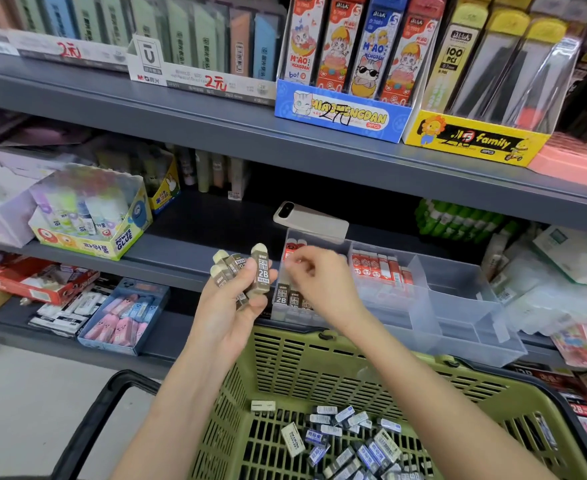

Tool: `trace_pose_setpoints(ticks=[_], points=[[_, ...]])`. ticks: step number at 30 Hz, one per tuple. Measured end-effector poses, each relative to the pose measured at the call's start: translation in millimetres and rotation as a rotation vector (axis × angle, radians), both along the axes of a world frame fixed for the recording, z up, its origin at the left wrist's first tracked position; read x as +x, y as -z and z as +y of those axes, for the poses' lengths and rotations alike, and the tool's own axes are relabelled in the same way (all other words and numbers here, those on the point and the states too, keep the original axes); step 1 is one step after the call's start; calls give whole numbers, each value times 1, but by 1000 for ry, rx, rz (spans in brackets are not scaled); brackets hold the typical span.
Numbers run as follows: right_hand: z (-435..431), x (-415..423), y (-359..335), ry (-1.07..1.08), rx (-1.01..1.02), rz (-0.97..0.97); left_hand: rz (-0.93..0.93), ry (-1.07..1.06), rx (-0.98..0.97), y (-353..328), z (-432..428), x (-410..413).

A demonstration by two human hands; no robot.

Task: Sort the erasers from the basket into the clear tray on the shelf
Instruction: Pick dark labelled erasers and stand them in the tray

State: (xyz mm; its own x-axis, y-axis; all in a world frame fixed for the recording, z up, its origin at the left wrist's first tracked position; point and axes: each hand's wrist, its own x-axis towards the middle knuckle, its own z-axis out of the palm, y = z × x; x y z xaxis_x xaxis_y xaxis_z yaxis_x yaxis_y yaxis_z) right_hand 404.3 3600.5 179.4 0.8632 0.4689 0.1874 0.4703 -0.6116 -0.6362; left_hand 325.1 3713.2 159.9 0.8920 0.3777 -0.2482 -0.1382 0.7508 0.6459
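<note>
My left hand (231, 306) grips a bunch of brown-sleeved 2B erasers (260, 271), held upright just left of the clear tray (458, 299) on the shelf. My right hand (314, 275) hovers over the tray's left compartments with its fingers curled together; whether it pinches anything is hidden. Brown 2B erasers (286, 297) stand in the tray's front left compartment, and red-sleeved erasers (380, 266) fill the ones behind. Below, the green basket (319, 362) holds several blue-and-white sleeved erasers (354, 441).
A phone (309, 220) lies on the shelf behind the tray. A glue-stick box (91, 220) stands at left, green glue sticks (458, 220) at right. A blue box of pink erasers (122, 313) sits on the lower shelf. The basket's black handle (91, 420) hangs at left.
</note>
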Motion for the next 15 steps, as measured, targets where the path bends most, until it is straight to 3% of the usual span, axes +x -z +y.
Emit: trace_pose_setpoints(ticks=[2, 5, 7, 10, 12, 15], points=[[-2, -3, -13, -100, 269, 235, -38, 69, 64, -1, -1, -1], [-6, -7, -26, -251, 313, 421, -67, 170, 148, -1, -2, -2], [-10, -4, -29, -241, 358, 475, -55, 180, 186, 0, -3, -3], [-22, 9, -31, -106, 591, 618, -12, 130, 110, 1, -3, -2], [-31, 17, -27, 2, 581, 594, 23, 76, 43, 2, -2, -1], [-33, 18, -11, 82, 337, 485, 34, 20, 26, 4, 0, 0]])
